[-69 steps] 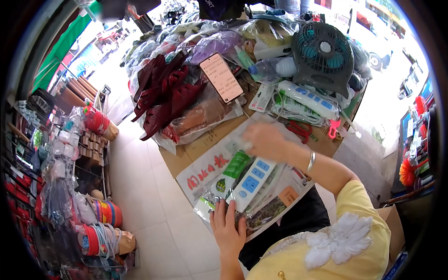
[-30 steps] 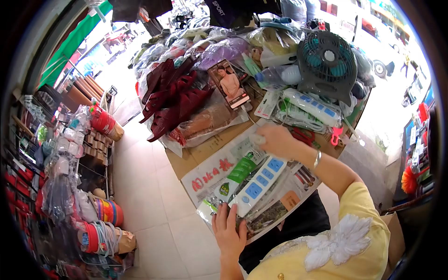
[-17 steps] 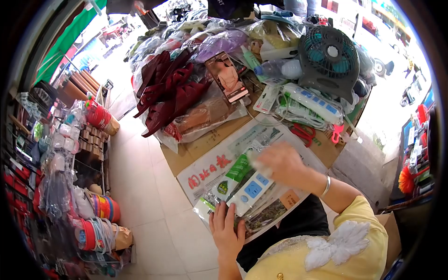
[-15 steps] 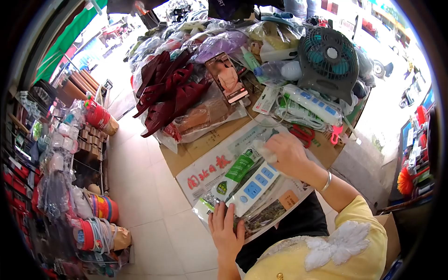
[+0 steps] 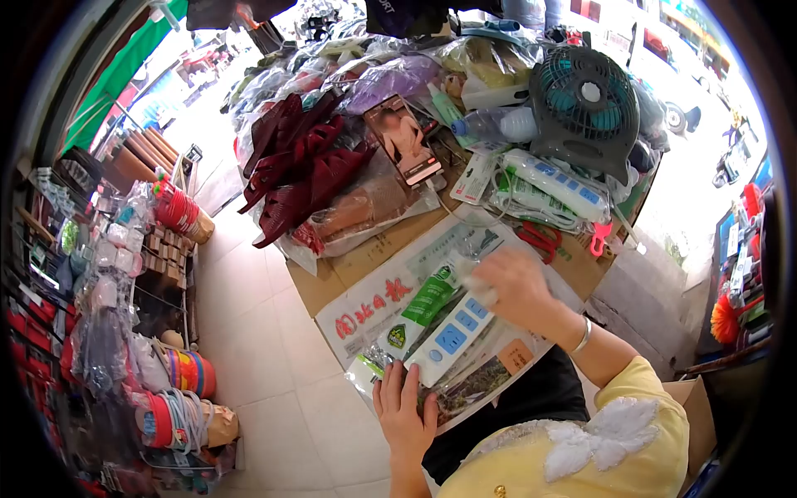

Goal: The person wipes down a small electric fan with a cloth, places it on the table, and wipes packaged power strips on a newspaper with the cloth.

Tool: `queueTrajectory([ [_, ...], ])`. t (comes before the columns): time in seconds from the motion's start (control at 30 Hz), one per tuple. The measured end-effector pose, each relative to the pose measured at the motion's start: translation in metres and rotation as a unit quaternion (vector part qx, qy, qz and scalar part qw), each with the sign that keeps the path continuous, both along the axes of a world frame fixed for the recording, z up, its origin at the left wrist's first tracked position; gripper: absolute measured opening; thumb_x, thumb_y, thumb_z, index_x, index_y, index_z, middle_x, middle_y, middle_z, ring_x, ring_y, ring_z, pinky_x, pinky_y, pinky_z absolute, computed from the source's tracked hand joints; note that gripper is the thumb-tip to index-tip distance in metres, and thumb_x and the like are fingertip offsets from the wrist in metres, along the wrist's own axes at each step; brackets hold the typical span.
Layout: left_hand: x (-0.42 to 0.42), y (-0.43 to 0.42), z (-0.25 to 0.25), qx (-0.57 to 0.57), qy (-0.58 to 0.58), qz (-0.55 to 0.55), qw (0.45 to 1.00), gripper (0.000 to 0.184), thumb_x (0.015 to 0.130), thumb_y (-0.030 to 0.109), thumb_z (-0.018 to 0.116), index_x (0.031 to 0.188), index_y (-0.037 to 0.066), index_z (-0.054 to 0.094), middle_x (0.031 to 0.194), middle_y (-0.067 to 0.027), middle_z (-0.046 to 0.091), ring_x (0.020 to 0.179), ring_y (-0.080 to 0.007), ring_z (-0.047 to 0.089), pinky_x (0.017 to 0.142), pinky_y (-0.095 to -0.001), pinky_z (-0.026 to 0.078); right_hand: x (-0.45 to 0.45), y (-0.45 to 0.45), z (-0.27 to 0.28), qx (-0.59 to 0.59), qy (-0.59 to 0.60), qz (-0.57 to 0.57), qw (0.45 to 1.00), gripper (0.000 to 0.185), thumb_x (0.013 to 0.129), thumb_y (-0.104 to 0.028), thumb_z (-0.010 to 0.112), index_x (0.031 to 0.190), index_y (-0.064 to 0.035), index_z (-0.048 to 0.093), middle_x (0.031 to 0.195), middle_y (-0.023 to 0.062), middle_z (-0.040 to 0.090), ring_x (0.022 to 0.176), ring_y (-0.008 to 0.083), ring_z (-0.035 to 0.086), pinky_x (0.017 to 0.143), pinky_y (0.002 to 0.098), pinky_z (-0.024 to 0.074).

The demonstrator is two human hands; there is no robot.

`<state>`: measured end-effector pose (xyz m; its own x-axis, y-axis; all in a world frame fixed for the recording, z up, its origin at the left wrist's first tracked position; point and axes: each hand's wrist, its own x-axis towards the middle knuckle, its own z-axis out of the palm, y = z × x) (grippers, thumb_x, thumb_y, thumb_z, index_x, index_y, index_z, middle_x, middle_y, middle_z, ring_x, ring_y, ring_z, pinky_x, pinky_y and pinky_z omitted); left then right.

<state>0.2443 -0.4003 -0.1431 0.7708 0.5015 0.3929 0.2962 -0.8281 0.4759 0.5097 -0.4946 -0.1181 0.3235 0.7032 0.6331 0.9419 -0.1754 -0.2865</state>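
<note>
Status: head view

Remotely, I log left to right: red-lettered paper newspaper (image 5: 353,321); bare left hand (image 5: 407,408), fingers extended onto clear plastic packaging with green label (image 5: 430,300); white oblong power strip with blue sockets (image 5: 452,339), over the newspaper; bare right hand (image 5: 519,288), closed around a white wad (image 5: 480,290) near the strip's far end.

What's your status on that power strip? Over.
Left grip flat on plastic packaging; right grip holding white wad near far end. Power strip over newspaper. Red-handled scissors aside, not blocking.
</note>
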Motion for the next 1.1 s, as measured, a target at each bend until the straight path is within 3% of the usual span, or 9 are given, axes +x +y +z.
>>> queueTrajectory([
  [0.1,0.000,0.000,0.000,-0.005,-0.005,-0.003,1.000,0.052,0.086,0.017,0.065,0.135,0.003,0.054,0.139,-0.0222,0.050,0.131,-0.0414,0.045,0.111,-0.0545,0.029,-0.002,0.001,0.001,-0.004,0.022,-0.046,0.999,0.026,0.067,-0.022,0.077,0.088,-0.0149,0.064,0.085,0.0053,0.063,0.085,0.0256,0.061,0.070,0.0386,0.0497],
  [0.17,0.001,0.000,0.000,-0.005,-0.001,-0.001,1.000,0.052,0.085,0.017,0.065,0.135,0.003,0.054,0.139,-0.0225,0.050,0.131,-0.0414,0.045,0.111,-0.0547,0.029,-0.032,0.014,-0.002,-0.020,0.006,0.054,0.998,0.016,0.071,-0.018,0.073,0.083,-0.0162,0.063,0.084,0.0023,0.065,0.074,0.0223,0.062,0.065,0.0382,0.0491],
  [0.37,-0.003,0.001,-0.006,0.009,0.000,0.000,1.000,0.052,0.087,0.023,0.065,0.135,0.006,0.055,0.140,-0.0208,0.050,0.132,-0.0397,0.045,0.109,-0.0556,0.030,-0.077,0.017,0.001,0.028,0.037,0.179,0.983,0.020,0.070,-0.016,0.074,0.087,-0.0162,0.063,0.084,0.0004,0.064,0.077,0.0215,0.062,0.070,0.0350,0.0499],
  [0.5,-0.001,0.001,-0.004,0.004,-0.002,0.001,1.000,0.051,0.088,0.023,0.064,0.135,0.006,0.055,0.140,-0.0204,0.050,0.132,-0.0397,0.045,0.109,-0.0557,0.030,-0.012,-0.001,-0.013,-0.010,-0.004,-0.004,1.000,0.022,0.068,-0.018,0.074,0.088,-0.0176,0.064,0.085,-0.0002,0.062,0.082,0.0217,0.061,0.069,0.0386,0.0476],
  [0.63,-0.001,0.002,-0.002,-0.001,-0.002,-0.004,1.000,0.051,0.088,0.023,0.064,0.135,0.006,0.055,0.140,-0.0201,0.051,0.132,-0.0395,0.046,0.110,-0.0556,0.030,0.000,-0.006,-0.001,0.028,0.014,-0.058,0.998,0.024,0.066,-0.016,0.074,0.088,-0.0169,0.064,0.085,0.0002,0.062,0.082,0.0229,0.060,0.068,0.0394,0.0473],
  [0.7,-0.001,0.002,-0.003,0.001,0.001,-0.004,1.000,0.051,0.088,0.023,0.064,0.135,0.006,0.054,0.140,-0.0201,0.051,0.131,-0.0394,0.046,0.110,-0.0556,0.030,-0.026,0.004,-0.005,-0.049,0.005,0.015,0.999,0.023,0.067,-0.017,0.073,0.088,-0.0162,0.064,0.086,0.0004,0.062,0.083,0.0229,0.060,0.072,0.0387,0.0470],
  [0.77,-0.001,0.002,-0.004,0.002,-0.002,-0.001,1.000,0.051,0.089,0.024,0.064,0.136,0.006,0.054,0.140,-0.0201,0.051,0.132,-0.0394,0.046,0.110,-0.0555,0.030,-0.065,0.012,0.001,-0.036,-0.017,0.130,0.991,0.023,0.068,-0.019,0.073,0.088,-0.0155,0.064,0.088,0.0003,0.062,0.083,0.0218,0.059,0.075,0.0361,0.0467],
  [0.9,-0.002,0.003,-0.006,0.000,-0.005,-0.002,1.000,0.050,0.089,0.025,0.063,0.135,0.006,0.055,0.139,-0.0201,0.052,0.132,-0.0392,0.046,0.110,-0.0552,0.030,-0.078,0.014,0.002,0.006,-0.001,0.183,0.983,0.022,0.070,-0.021,0.072,0.088,-0.0145,0.063,0.089,0.0002,0.062,0.084,0.0214,0.059,0.076,0.0350,0.0472],
  [1.1,0.000,0.001,-0.001,-0.004,0.000,0.007,1.000,0.048,0.089,0.026,0.064,0.133,0.006,0.057,0.139,-0.0199,0.052,0.131,-0.0388,0.046,0.110,-0.0546,0.030,0.002,-0.008,0.001,-0.019,0.033,-0.002,0.999,0.027,0.070,-0.020,0.075,0.096,-0.0156,0.065,0.089,0.0002,0.062,0.087,0.0208,0.060,0.075,0.0363,0.0483],
])
